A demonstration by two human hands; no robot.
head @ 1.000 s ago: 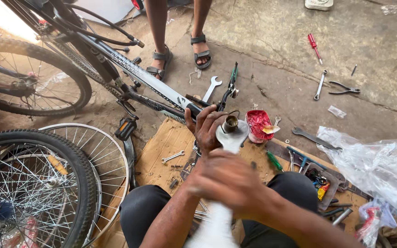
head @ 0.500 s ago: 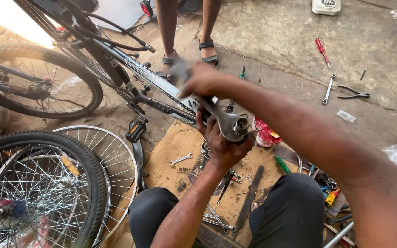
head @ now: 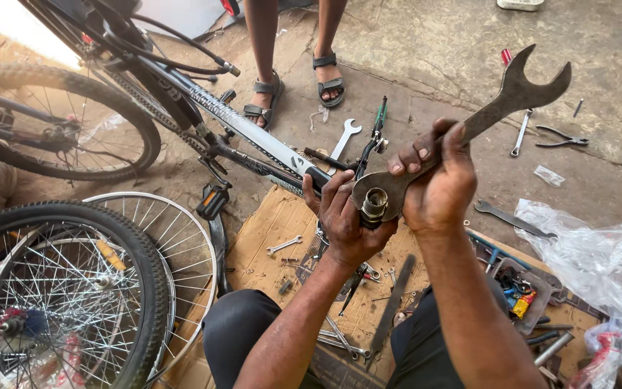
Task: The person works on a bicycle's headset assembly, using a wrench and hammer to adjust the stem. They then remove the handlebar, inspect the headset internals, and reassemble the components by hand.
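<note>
We sit on the ground among bicycle parts, both hands raised over a sheet of cardboard [head: 268, 230]. Our left hand [head: 343, 220] is closed around a small metal cylinder [head: 373, 205], apparently a threaded hub piece, gripping it from below so its end stands up clear of the fingers. Our right hand [head: 437, 184] is wrapped tight around the shaft of a large flat wrench [head: 469, 130], whose ring end sits over the cylinder while the open end points up and away to the right. Held this way, one hand seems to steady the part as the other gets leverage. The cylinder lies just left of the right fist, touching the wrench. A bicycle [head: 181, 108] lies beyond, loose wheels [head: 73, 288] to our left, and another person's sandalled feet [head: 296, 90] stand nearby.
</note>
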